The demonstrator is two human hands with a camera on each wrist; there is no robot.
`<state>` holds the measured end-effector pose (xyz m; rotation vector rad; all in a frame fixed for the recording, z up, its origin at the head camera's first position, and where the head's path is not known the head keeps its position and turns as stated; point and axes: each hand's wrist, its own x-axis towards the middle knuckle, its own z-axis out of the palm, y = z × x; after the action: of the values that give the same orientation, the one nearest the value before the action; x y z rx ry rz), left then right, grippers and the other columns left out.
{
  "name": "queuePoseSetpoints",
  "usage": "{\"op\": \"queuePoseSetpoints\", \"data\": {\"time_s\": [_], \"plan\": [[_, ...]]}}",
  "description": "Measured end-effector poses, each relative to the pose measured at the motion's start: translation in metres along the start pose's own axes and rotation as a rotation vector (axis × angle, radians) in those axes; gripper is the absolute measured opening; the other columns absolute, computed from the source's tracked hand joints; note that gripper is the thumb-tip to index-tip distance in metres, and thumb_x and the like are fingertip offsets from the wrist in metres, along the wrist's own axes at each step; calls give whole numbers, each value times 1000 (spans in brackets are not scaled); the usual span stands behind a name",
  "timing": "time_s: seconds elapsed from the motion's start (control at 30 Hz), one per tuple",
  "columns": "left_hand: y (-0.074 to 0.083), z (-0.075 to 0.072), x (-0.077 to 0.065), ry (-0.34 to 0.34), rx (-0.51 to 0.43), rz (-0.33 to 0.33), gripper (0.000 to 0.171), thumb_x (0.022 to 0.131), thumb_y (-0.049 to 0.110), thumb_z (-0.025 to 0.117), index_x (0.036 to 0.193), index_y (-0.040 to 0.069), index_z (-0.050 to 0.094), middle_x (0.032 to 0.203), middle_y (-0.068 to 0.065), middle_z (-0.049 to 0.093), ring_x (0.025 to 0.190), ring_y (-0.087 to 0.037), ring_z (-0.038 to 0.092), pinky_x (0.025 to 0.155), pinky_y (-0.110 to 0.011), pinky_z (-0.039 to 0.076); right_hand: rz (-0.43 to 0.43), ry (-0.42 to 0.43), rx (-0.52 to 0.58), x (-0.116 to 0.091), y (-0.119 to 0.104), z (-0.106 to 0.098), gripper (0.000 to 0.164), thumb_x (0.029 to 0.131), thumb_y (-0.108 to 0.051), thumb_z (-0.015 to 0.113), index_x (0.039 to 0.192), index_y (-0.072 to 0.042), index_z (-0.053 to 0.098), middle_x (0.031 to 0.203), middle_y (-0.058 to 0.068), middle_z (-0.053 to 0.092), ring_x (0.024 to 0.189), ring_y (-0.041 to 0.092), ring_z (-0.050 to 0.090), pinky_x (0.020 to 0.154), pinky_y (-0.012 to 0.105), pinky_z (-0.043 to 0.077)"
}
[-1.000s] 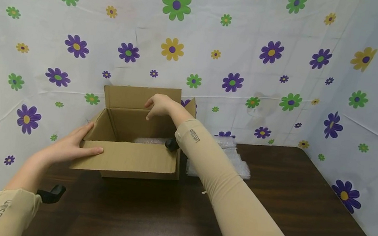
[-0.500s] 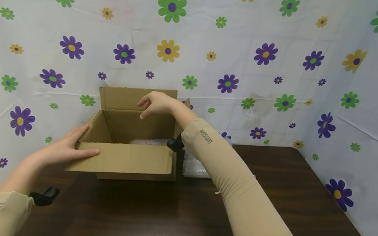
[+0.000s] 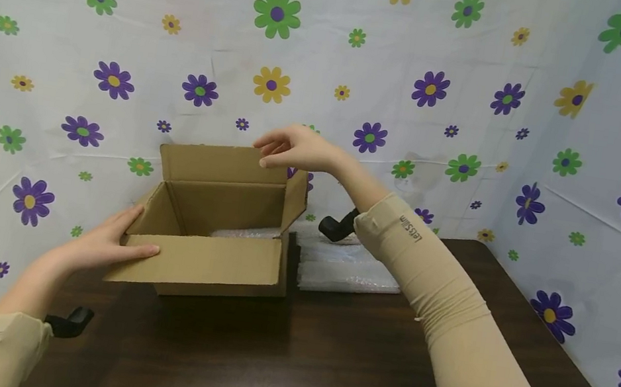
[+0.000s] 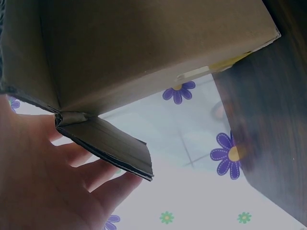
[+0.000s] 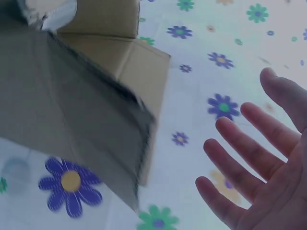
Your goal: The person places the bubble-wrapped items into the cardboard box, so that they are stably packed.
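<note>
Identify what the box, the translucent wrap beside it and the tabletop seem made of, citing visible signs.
Box: matte brown corrugated cardboard; creased flaps, layered edges. Wrap: glossy plastic, probably bubble wrap; it catches highlights. Tabletop: dark, softly glossy; grain-like streaks suggest wood, perhaps laminate.

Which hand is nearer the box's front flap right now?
Left. The left hand touches the front flap at its left end; the right hand hangs in the air, apart from the box.
</note>
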<state>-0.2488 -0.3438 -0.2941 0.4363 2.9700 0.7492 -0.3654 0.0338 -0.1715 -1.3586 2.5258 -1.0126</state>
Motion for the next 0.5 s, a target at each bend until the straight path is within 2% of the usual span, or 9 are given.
{"op": "queuePoseSetpoints", "data": {"time_s": [0.23,0.5], "plan": [[-3,-2,-2,-5,0,-14,103,90,44,64,153,-4,-2,153,-37,-1,139,-56,1,102,-74,13,-42,80,-47,-36,-5,-17,42,93,-27,65,132,-12,60,122,1,64,113,14,58,94,34,48],[-3,0,2,-9,-6,-3,104,91,46,64,153,-3,-3,154,-35,-2,139,-54,0,102,-74,12,7,161,-50,-83,15,-11,41,93,-25,66,132,-13,61,125,5,64,113,17,58,97,40,46]]}}
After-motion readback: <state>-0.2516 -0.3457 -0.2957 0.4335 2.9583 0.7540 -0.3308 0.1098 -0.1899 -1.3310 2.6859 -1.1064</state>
